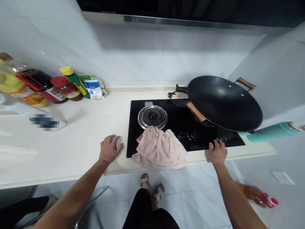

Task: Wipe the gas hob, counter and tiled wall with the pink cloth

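Note:
My left hand (110, 149) rests on the white countertop (95, 121), just left of the black cooktop (171, 121). Its fingers are spread and hold nothing. At the cooktop's front right edge lies my right hand (217, 151), fingers stretched out over the glass, with nothing in it. Between the two hands, a crumpled pink cloth (162, 148) drapes over the front of the cooktop and the counter edge. Behind the cloth shows a round burner (152, 116). A big black wok (224, 101) with wooden handles sits on the right burner, beyond my right hand.
Bottles and packets line the wall at left, among them a red-lidded jar (66, 88) and a white salt-like packet (94, 89). A white bottle (45, 117) lies nearer. At right are a teal bottle (274, 132) and, low down, an oil bottle (257, 194). A range hood (190, 14) hangs above.

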{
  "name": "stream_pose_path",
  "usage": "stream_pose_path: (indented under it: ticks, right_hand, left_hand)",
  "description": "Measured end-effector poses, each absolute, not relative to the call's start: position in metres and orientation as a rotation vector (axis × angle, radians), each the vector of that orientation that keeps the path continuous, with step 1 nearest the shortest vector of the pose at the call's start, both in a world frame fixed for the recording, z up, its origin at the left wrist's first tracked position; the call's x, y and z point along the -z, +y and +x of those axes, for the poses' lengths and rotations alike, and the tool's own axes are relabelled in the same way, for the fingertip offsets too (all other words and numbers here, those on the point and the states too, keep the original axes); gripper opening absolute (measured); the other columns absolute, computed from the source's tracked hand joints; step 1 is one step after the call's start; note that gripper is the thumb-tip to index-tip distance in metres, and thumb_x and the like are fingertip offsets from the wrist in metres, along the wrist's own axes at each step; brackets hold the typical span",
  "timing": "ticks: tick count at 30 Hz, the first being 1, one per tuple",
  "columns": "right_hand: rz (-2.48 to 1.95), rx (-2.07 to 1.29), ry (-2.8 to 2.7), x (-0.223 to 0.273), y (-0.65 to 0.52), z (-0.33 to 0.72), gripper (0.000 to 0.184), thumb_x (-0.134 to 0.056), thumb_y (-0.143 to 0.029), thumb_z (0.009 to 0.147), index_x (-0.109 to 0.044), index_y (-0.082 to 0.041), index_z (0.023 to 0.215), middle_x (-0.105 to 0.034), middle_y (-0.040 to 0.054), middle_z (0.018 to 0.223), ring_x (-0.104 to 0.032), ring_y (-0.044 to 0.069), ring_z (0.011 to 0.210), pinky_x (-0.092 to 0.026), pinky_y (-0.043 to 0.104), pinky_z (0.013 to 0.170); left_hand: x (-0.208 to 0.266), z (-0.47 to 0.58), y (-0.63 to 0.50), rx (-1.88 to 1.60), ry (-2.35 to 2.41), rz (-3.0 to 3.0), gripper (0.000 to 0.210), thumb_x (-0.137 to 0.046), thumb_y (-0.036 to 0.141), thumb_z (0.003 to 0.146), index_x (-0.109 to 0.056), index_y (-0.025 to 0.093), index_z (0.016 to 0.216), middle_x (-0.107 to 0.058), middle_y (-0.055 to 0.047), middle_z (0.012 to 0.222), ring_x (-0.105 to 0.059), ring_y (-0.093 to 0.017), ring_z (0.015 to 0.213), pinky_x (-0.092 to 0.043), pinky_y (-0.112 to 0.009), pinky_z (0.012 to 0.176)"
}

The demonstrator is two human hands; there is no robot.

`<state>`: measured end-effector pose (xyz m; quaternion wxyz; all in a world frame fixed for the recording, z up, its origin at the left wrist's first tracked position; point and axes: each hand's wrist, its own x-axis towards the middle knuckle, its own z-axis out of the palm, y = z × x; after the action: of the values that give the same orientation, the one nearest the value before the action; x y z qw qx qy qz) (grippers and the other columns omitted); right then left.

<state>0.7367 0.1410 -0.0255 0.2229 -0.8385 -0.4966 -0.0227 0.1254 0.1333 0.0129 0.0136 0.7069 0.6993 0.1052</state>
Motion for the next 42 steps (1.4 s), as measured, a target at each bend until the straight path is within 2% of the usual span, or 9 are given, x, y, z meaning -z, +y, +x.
stream_pose_path:
  ticks: [4, 7, 11, 14, 17, 23, 29, 33, 42]
  right_hand:
    - [-2.396, 0.012, -1.253, 0.028, 0.153, 0.727, 0.067, -0.031, -0.048, 0.099, -0.054, -0.01, 0.15, -0.038, 0.0219, 0.163, -0.027, 0.036, 0.155, -0.023, 0.063, 0.123]
    - [-2.395, -0.005, -1.2, 0.028, 0.153, 0.721, 0.065, -0.03, -0.049, 0.102, -0.053, -0.015, 0.151, -0.038, 0.0186, 0.164, -0.025, 0.034, 0.156, -0.023, 0.061, 0.123]
    - [-2.359, 0.043, -1.169, 0.027, 0.151, 0.719, 0.062, -0.031, -0.049, 0.102, -0.058, -0.016, 0.145, -0.041, 0.0176, 0.162, -0.029, 0.032, 0.154, -0.023, 0.058, 0.123]
    - [-2.334, 0.039, -1.173, 0.025, 0.151, 0.719, 0.061, -0.033, -0.049, 0.101, -0.06, -0.014, 0.143, -0.043, 0.0179, 0.161, -0.031, 0.032, 0.153, -0.024, 0.057, 0.123]
    - [-2.327, 0.051, -1.164, 0.025, 0.151, 0.721, 0.06, -0.036, -0.048, 0.1, -0.062, -0.014, 0.14, -0.046, 0.0187, 0.159, -0.033, 0.033, 0.151, -0.027, 0.058, 0.122]
    - [-2.313, 0.085, -1.171, 0.026, 0.15, 0.722, 0.056, -0.038, -0.047, 0.099, -0.063, -0.016, 0.138, -0.047, 0.0185, 0.157, -0.034, 0.035, 0.15, -0.028, 0.059, 0.12]
    - [-2.343, 0.085, -1.155, 0.021, 0.152, 0.718, 0.056, -0.036, -0.047, 0.099, -0.063, -0.016, 0.136, -0.048, 0.019, 0.156, -0.034, 0.034, 0.15, -0.028, 0.058, 0.119]
    - [-2.339, 0.086, -1.163, 0.021, 0.153, 0.719, 0.054, -0.037, -0.048, 0.098, -0.062, -0.018, 0.135, -0.047, 0.0179, 0.155, -0.035, 0.034, 0.149, -0.028, 0.059, 0.118]
    - [-2.352, 0.077, -1.151, 0.023, 0.153, 0.72, 0.057, -0.037, -0.052, 0.097, -0.062, -0.017, 0.135, -0.047, 0.0177, 0.156, -0.034, 0.034, 0.15, -0.026, 0.058, 0.119]
  left_hand:
    - [-0.027, 0.135, 0.128, -0.469, 2.19, 2.083, 0.047, -0.047, 0.048, 0.095, -0.064, 0.021, 0.129, -0.061, -0.019, 0.137, -0.051, -0.039, 0.13, -0.044, -0.063, 0.105]
    - [-0.042, 0.167, 0.119, -0.676, 2.135, 2.033, 0.04, -0.048, 0.046, 0.094, -0.063, 0.029, 0.128, -0.062, -0.016, 0.132, -0.051, -0.042, 0.131, -0.044, -0.07, 0.106]
    - [-0.05, 0.259, 0.113, -0.653, 1.737, 2.226, 0.037, -0.048, 0.045, 0.096, -0.064, 0.034, 0.127, -0.067, -0.013, 0.122, -0.062, -0.036, 0.12, -0.053, -0.06, 0.103]
    - [-0.045, 0.342, 0.123, -0.606, 1.513, 2.299, 0.046, -0.052, 0.048, 0.097, -0.059, 0.031, 0.138, -0.066, -0.017, 0.128, -0.062, -0.034, 0.121, -0.055, -0.055, 0.1]
    - [-0.041, 0.399, 0.142, -0.466, 1.509, 2.344, 0.058, -0.057, 0.048, 0.096, -0.053, 0.018, 0.145, -0.064, -0.023, 0.129, -0.06, -0.038, 0.12, -0.051, -0.061, 0.1]
    - [-0.042, 0.402, 0.185, -0.334, 1.51, 2.367, 0.026, -0.057, 0.025, 0.094, -0.069, 0.021, 0.117, -0.066, -0.019, 0.118, -0.059, -0.035, 0.112, -0.047, -0.057, 0.1]
    - [-0.055, 0.4, 0.249, -0.267, 1.446, 2.315, 0.029, -0.052, 0.013, 0.095, -0.07, 0.017, 0.118, -0.067, -0.018, 0.122, -0.062, -0.029, 0.114, -0.052, -0.047, 0.1]
    - [-0.06, 0.426, 0.285, -0.147, 1.242, 2.314, 0.019, -0.064, 0.024, 0.097, -0.069, 0.019, 0.115, -0.069, -0.008, 0.125, -0.065, -0.022, 0.113, -0.056, -0.043, 0.101]
    - [-0.072, 0.47, 0.336, 0.222, 1.099, 2.346, 0.04, -0.071, 0.043, 0.094, -0.065, 0.019, 0.125, -0.066, -0.01, 0.131, -0.066, -0.023, 0.11, -0.058, -0.046, 0.097]
